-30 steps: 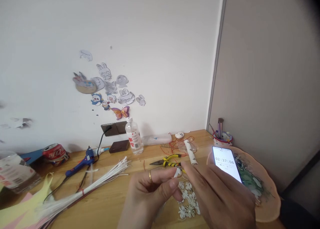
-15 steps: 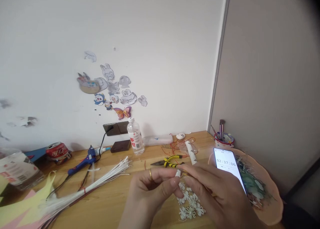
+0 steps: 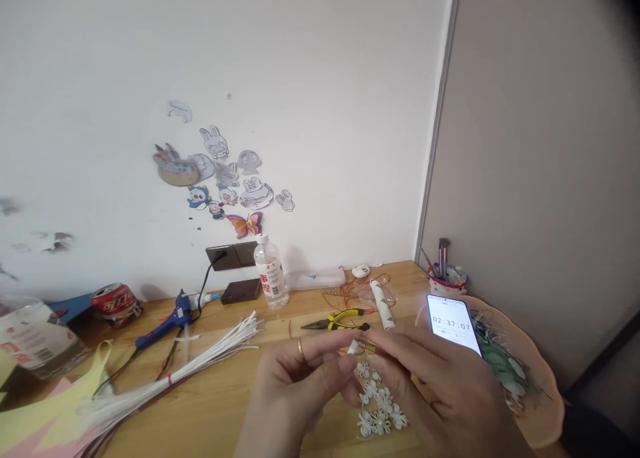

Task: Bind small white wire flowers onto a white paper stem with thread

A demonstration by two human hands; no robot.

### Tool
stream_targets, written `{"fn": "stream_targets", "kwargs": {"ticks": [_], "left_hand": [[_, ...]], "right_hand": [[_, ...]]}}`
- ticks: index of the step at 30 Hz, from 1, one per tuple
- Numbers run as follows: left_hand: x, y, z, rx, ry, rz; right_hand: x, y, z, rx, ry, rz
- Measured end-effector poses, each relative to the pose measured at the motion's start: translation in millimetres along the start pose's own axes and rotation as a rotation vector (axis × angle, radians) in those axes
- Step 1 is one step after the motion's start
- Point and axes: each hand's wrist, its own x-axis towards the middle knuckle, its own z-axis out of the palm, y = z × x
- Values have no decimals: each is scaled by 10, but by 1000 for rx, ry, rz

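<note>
- While both hands meet low over the desk [image 3: 225, 391], the left hand [image 3: 295, 395] pinches a small white piece [image 3: 353, 347] between thumb and forefinger, probably to hold it steady at eye level; a gold ring [image 3: 301, 349] sits on one finger.
- The right hand [image 3: 440, 395] has its fingertips pressed onto the same piece from the other side, seemingly so the two hands can work it together; what the piece is, is too small to tell.
- White flowers [image 3: 379, 408] lie in a loose cluster directly under the hands, close enough to pick from.
- Pliers [image 3: 336, 321] rest just beyond the fingers, within easy reach.
- A phone [image 3: 454, 328] leans on the tray [image 3: 543, 405] at the right, its screen tilted toward the person so the running timer can be read.
- White wires [image 3: 190, 368] lie bundled at the left, beside the glue gun [image 3: 167, 325], which is parked off to the side.
- A bottle [image 3: 270, 275] and a can [image 3: 114, 303] stand back by the wall, apart from the hands.
</note>
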Motion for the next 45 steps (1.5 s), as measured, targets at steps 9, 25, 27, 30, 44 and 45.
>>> {"fn": "stream_targets", "kwargs": {"ticks": [9, 25, 27, 30, 44, 45], "left_hand": [[2, -2, -6, -7, -52, 54], [-9, 27, 23, 69, -25, 136], [-14, 26, 30, 70, -14, 128], [-18, 28, 36, 63, 9, 90], [-21, 56, 64, 99, 135, 43], [-18, 50, 55, 121, 143, 56]], "right_hand": [[71, -50, -80, 259, -179, 198], [138, -89, -125, 380, -271, 329], [115, -77, -103, 287, -218, 262], [41, -24, -19, 32, -45, 103], [-19, 78, 142, -526, 285, -407], [-22, 78, 151, -528, 289, -410]]}}
